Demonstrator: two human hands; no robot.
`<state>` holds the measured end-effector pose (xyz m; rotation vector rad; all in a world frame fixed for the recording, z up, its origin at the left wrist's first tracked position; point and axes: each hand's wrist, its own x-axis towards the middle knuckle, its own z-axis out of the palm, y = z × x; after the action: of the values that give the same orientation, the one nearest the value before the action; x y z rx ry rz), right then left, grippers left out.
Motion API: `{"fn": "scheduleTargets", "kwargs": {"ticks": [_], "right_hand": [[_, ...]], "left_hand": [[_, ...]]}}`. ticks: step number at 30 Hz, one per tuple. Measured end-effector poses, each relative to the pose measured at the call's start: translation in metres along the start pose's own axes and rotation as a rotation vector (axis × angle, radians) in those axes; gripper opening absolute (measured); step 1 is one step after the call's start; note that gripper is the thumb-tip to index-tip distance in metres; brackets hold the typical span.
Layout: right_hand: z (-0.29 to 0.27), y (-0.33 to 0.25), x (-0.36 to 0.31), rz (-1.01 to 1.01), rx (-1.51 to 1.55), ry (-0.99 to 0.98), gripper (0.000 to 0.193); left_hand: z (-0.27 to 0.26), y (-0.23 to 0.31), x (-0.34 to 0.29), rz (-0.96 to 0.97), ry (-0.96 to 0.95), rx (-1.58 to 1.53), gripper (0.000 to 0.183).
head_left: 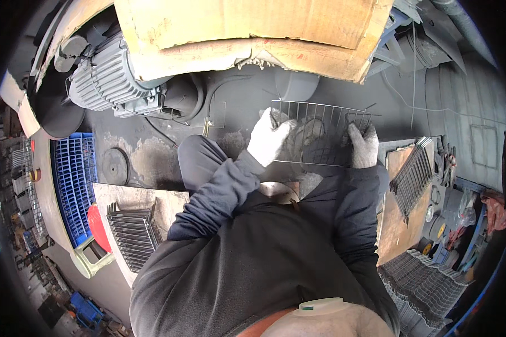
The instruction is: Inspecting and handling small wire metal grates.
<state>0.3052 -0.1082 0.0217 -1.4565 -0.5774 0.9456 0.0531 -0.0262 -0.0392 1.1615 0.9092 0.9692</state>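
Observation:
Held out in front of my lap is a thin metal wire rack (322, 105) with parallel rods and a rectangular frame. My left hand (270, 139), in a whitish work glove, is closed on its left end. At the opposite end my right hand (364, 147), gloved the same way, grips the side with bent fingers. Behind the rack are dark round shapes that I cannot make out clearly. A stack of similar wire racks (134, 238) rests on a board to my left. More wire racks (411, 180) lie on a board to my right.
Torn cardboard (253, 25) hangs across the far side, above a grey electric motor (104, 78). At left stand a blue plastic crate (76, 182) and a pale green stool (90, 261). A large pile of wire panels (427, 286) sits at lower right.

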Motion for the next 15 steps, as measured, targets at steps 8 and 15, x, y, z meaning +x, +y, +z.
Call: {"fn": "scheduleTargets", "kwargs": {"ticks": [8, 15], "right_hand": [[0.094, 0.039, -0.005, 0.015, -0.078, -0.242, 0.032], [0.009, -0.039, -0.026, 0.239, 0.121, -0.146, 0.032]], "left_hand": [[-0.099, 0.048, -0.030, -0.265, 0.093, -0.101, 0.020], [-0.011, 0.042, -0.005, -0.252, -0.035, 0.030, 0.029]]}}
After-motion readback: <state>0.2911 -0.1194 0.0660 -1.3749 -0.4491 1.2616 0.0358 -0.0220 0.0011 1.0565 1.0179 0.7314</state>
